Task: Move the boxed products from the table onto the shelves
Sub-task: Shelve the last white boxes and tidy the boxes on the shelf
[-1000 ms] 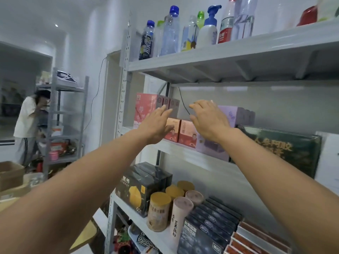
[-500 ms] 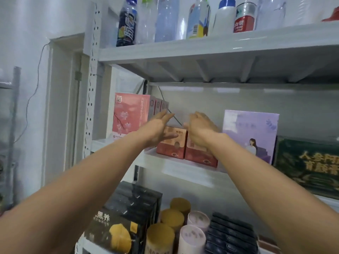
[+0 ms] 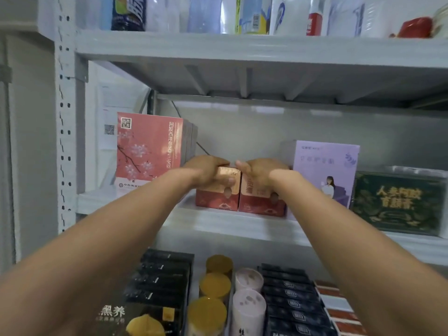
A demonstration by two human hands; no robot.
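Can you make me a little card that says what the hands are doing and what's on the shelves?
Left hand: grips the left red box
Right hand: grips the right red box
Both boxes: side by side on the middle shelf
Neighbours: pink box on the left; purple box and green box on the right
Top shelf: bottles
Bottom shelf: black boxes, yellow-lidded tubs

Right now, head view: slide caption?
Left hand grips left red box, right hand grips right red box, on shelf between pink box and lilac box.
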